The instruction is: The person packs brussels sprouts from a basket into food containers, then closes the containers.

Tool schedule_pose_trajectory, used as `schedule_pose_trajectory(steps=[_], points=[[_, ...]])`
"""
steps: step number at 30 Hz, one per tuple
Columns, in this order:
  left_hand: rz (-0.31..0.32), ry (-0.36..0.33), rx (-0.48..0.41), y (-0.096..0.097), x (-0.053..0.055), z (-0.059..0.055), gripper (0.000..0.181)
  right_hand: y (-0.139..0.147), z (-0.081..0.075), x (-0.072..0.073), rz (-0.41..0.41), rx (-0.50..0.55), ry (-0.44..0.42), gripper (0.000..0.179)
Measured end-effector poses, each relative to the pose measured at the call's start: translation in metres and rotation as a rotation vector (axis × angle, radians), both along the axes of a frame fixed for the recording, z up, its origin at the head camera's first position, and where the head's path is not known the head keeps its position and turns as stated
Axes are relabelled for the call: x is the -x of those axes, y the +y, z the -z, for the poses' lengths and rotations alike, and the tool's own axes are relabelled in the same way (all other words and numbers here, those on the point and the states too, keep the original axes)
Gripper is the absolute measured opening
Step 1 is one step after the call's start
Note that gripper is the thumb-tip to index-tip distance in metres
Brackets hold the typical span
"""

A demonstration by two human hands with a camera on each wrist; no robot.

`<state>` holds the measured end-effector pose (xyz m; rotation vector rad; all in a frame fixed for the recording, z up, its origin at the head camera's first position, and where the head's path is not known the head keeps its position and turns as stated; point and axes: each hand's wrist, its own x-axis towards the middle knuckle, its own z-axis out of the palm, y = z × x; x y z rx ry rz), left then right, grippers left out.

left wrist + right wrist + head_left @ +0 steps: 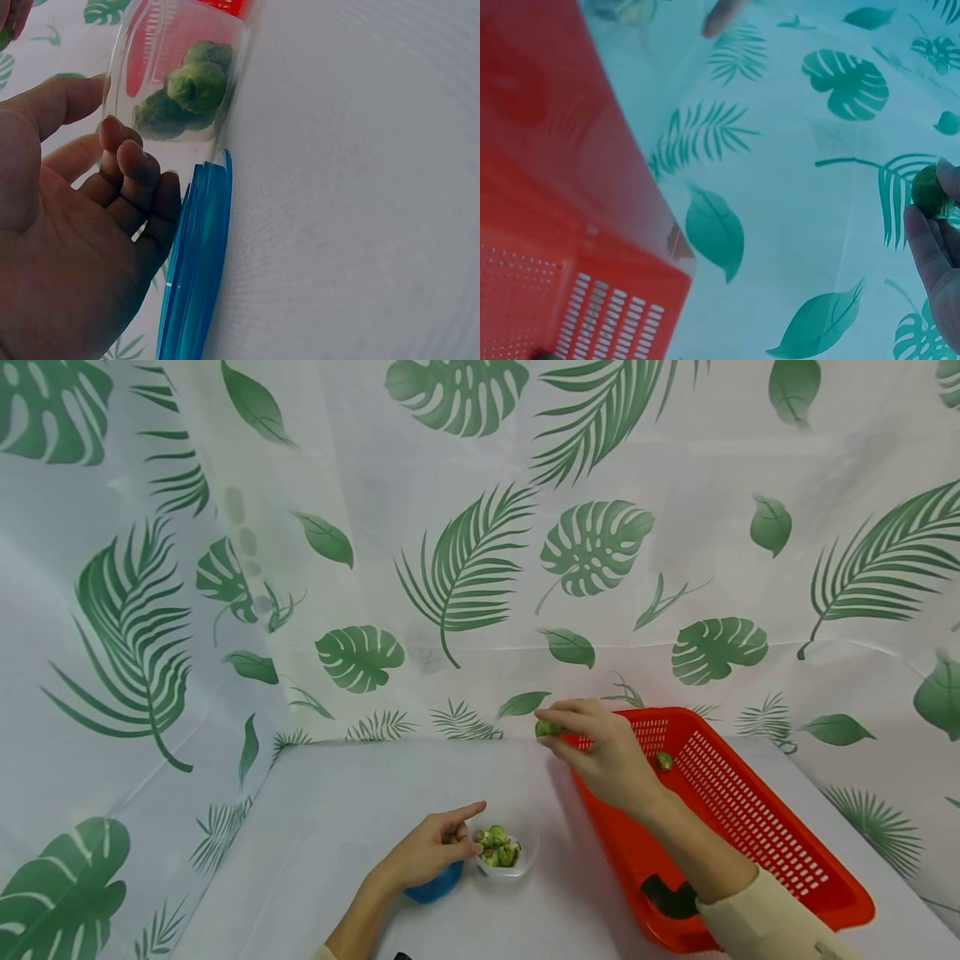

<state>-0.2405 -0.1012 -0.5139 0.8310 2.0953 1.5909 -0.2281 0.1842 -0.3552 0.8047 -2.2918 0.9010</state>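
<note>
My right hand (600,752) pinches a Brussels sprout (547,728) between thumb and fingertips, raised by the far left corner of the red basket (637,893). The same Brussels sprout (932,192) shows at the right edge of the right wrist view. My left hand (431,847) is beside a small clear plastic container (217,19), its index finger extended and a digit right at the container wall; the other fingers bend loosely. Several Brussels sprouts (498,847) lie in the container. Below the left hand is a blue lid (435,887), partly hidden by it.
The perforated red basket stands on the right of the white table (322,827). Inside it are one Brussels sprout (664,761) at the far end and a dark curved object (667,897) near the front. A leaf-patterned sheet (480,610) hangs behind the table.
</note>
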Motion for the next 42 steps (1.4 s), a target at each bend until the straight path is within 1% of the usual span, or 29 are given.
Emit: schedule_pose_trajectory(steps=[3, 8, 14, 21, 32, 42], points=[[0.004, 0.000, 0.000, 0.000, 0.000, 0.000, 0.065, -0.004, 0.001, -0.004, -0.008, 0.001, 0.000, 0.040], [0.004, 0.005, 0.001, 0.000, 0.000, 0.000, 0.064, -0.011, 0.002, -0.011, -0.043, 0.002, 0.000, 0.040], [0.004, 0.005, 0.002, 0.000, 0.001, 0.000, 0.064, -0.017, 0.004, -0.017, -0.069, 0.017, 0.015, 0.039], [0.003, 0.006, 0.009, 0.000, 0.001, 0.000, 0.064, -0.022, 0.007, -0.021, -0.091, 0.067, 0.021, 0.040], [0.004, 0.003, 0.008, 0.000, 0.000, -0.001, 0.064, -0.031, 0.010, -0.030, -0.143, 0.156, -0.040, 0.041], [0.007, -0.010, -0.002, 0.000, 0.000, 0.000, 0.064, -0.035, 0.017, -0.036, -0.124, 0.171, -0.073, 0.041]])
